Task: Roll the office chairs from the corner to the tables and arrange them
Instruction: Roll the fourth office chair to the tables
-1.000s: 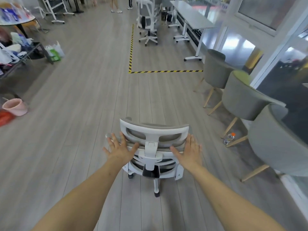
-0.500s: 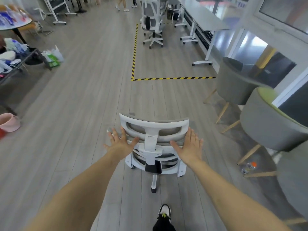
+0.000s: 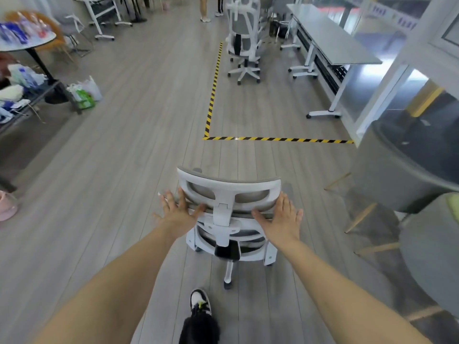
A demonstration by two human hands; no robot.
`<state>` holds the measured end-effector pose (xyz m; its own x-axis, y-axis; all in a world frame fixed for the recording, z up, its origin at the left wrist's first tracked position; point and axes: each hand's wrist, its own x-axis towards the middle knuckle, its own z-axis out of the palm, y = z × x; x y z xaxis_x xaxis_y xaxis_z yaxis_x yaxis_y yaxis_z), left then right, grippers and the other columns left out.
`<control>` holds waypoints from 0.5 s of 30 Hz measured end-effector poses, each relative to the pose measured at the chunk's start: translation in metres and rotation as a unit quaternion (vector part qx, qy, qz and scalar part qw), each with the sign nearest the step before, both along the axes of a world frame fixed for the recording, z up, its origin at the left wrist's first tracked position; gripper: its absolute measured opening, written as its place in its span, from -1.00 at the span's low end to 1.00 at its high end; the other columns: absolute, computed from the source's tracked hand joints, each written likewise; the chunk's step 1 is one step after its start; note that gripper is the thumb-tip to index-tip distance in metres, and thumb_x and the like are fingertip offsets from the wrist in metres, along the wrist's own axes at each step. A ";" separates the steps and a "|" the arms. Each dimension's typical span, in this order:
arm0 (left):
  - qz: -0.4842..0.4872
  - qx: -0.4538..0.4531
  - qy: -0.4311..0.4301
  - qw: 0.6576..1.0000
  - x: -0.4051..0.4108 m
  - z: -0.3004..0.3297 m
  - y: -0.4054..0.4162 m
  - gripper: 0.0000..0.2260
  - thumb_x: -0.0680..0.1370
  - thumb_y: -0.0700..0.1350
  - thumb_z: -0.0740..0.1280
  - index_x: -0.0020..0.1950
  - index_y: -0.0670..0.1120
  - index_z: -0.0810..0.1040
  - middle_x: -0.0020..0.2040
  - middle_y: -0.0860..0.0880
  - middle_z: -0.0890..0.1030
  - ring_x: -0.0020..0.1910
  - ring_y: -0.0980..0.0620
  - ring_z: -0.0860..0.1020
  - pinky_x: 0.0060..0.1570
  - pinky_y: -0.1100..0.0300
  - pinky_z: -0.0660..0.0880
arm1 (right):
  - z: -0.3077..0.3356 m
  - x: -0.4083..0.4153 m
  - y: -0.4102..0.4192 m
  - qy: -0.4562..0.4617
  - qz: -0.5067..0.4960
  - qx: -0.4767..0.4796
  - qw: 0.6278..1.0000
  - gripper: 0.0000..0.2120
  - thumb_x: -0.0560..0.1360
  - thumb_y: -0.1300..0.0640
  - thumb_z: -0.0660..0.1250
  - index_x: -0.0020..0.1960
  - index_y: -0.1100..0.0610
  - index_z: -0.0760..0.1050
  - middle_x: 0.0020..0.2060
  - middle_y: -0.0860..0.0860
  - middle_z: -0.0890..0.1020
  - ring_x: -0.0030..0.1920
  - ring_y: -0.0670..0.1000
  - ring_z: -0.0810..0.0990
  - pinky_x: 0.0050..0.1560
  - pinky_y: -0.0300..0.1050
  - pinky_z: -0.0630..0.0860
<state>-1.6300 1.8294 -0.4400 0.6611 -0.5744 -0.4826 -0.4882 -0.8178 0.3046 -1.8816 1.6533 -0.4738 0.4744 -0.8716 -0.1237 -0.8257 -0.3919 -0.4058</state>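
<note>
A white office chair (image 3: 229, 184) with grey mesh stands right in front of me, its back facing me. My left hand (image 3: 177, 211) presses flat against the left side of the chair's back, fingers spread. My right hand (image 3: 282, 216) presses flat on the right side in the same way. Ahead at the far middle stands another white office chair (image 3: 244, 33) beside a long grey table (image 3: 330, 33) on white legs. The seat of my chair is hidden behind its back.
Yellow-black floor tape (image 3: 278, 139) marks a corner ahead. Grey tub chairs (image 3: 402, 175) with wooden legs line the right side. On the left are a cluttered round table (image 3: 24, 43), plastic bags (image 3: 84, 94) and a pink tub (image 3: 7, 207). People's legs (image 3: 205, 8) show far ahead.
The chair and I have rolled forward along the floor; the tape corner and the far table are nearer, the grey tub chairs slid past on the right. Both hands stay flat on the chair's back.
</note>
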 end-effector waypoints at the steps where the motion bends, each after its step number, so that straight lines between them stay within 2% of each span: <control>1: 0.002 -0.004 0.000 1.000 0.018 0.000 -0.021 -0.04 0.48 0.60 -0.05 0.65 0.12 -0.39 0.63 -0.10 -0.44 0.57 -0.13 -0.49 0.50 -0.45 -0.20 | 0.000 0.019 -0.023 -0.001 0.002 -0.001 1.000 0.10 0.45 -0.62 -0.05 0.69 0.09 -0.23 0.69 0.04 -0.07 0.67 0.08 -0.08 0.61 0.28 -0.26; 7: -0.012 0.006 0.004 1.000 0.129 0.005 -0.153 -0.03 0.47 0.61 -0.09 0.63 0.09 -0.42 0.63 -0.14 -0.44 0.58 -0.18 -0.47 0.48 -0.49 -0.19 | -0.001 0.130 -0.159 0.000 0.012 0.005 1.000 0.06 0.48 -0.59 0.00 0.69 0.05 -0.24 0.69 0.07 -0.02 0.67 0.10 -0.02 0.62 0.24 -0.24; 12: -0.023 0.027 0.017 0.999 0.227 0.010 -0.267 0.00 0.45 0.62 -0.11 0.63 0.06 -0.43 0.63 -0.16 -0.43 0.58 -0.21 -0.47 0.48 -0.50 -0.18 | 0.002 0.222 -0.272 0.023 0.012 0.026 0.999 0.08 0.47 -0.60 -0.02 0.69 0.07 -0.27 0.69 0.07 -0.06 0.67 0.08 -0.06 0.62 0.24 -0.27; 15: -0.025 0.031 0.014 0.999 0.274 0.012 -0.331 -0.01 0.47 0.61 -0.09 0.64 0.05 -0.40 0.63 -0.16 -0.42 0.59 -0.22 -0.45 0.48 -0.49 -0.16 | 0.003 0.272 -0.335 0.023 0.011 0.021 0.999 0.09 0.46 -0.62 -0.03 0.68 0.07 -0.25 0.69 0.07 -0.01 0.67 0.08 -0.02 0.62 0.25 -0.23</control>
<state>-1.3559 1.4984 -0.4280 0.6188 -0.5747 -0.5356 -0.5203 -0.8106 0.2687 -1.6100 1.3188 -0.4709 0.4856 -0.8550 -0.1823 -0.8355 -0.3926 -0.3844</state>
